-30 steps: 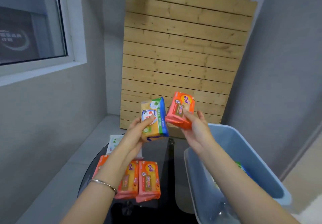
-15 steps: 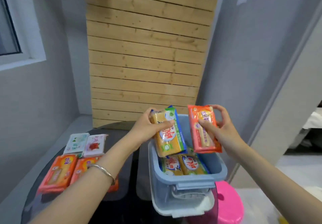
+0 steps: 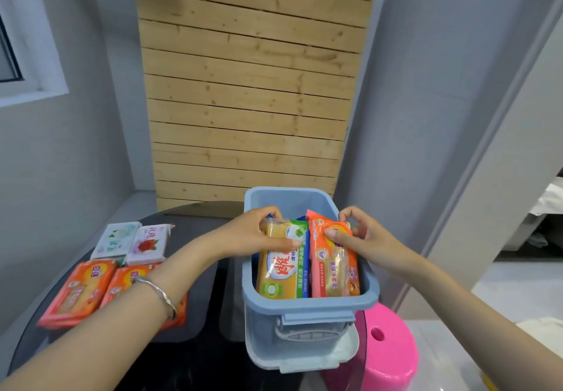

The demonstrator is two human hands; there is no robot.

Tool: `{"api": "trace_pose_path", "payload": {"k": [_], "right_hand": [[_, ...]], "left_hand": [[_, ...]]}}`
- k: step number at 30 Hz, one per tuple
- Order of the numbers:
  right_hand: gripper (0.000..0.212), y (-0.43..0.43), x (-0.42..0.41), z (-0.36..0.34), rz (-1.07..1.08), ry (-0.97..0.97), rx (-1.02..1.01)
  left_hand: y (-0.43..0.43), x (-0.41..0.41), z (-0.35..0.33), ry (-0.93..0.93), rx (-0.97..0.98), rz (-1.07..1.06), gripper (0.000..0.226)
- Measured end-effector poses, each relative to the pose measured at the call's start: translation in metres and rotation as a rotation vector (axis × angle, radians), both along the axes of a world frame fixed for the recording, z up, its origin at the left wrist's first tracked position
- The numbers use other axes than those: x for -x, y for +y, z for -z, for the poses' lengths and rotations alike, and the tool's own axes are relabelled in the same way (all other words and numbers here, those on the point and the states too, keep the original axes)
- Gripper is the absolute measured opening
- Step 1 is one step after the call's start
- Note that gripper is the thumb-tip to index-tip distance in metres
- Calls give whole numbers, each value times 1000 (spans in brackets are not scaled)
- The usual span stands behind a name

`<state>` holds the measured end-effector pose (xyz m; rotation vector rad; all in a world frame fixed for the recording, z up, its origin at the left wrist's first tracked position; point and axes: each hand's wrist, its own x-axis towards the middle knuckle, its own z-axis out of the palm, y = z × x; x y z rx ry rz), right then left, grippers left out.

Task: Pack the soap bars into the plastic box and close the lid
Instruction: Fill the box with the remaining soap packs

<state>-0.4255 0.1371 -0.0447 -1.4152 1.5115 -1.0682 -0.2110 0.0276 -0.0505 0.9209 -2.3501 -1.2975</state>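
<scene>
Mid-pack. Left hand (image 3: 253, 235) pinches the yellow soap bar (image 3: 280, 265) by its far end, and right hand (image 3: 365, 238) does the same with the orange soap bar (image 3: 333, 265). Both bars are down inside the plastic box (image 3: 307, 304), side by side and tilted, near ends against the front wall. Fingers (image 3: 286, 242) on both sides are clamped on the wrappers, not let go yet. Something blue-wrapped shows underneath; can't tell how many bars are below.

Left on the tabletop (image 3: 201, 226): two orange bars (image 3: 79, 293) and two white bars (image 3: 117, 238), well apart from the box. Four to go, by my count.

Box not closed. What looks like the lid (image 3: 301, 360) lies under the box, so the box likely has to come off it first. Roughly halfway, I'd say.
</scene>
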Motion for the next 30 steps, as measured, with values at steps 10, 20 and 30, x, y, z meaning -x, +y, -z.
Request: {"api": "trace_pose_path", "payload": {"k": [10, 20, 30], "right_hand": [[22, -19, 9, 23, -22, 546, 64], [15, -15, -2, 13, -40, 580, 11], [19, -16, -117, -27, 96, 268, 347]], "left_hand": [[-17, -4, 9, -315, 376, 23, 33], [-20, 4, 7, -490, 386, 41, 47], [-14, -97, 15, 100, 291, -319, 37]]}}
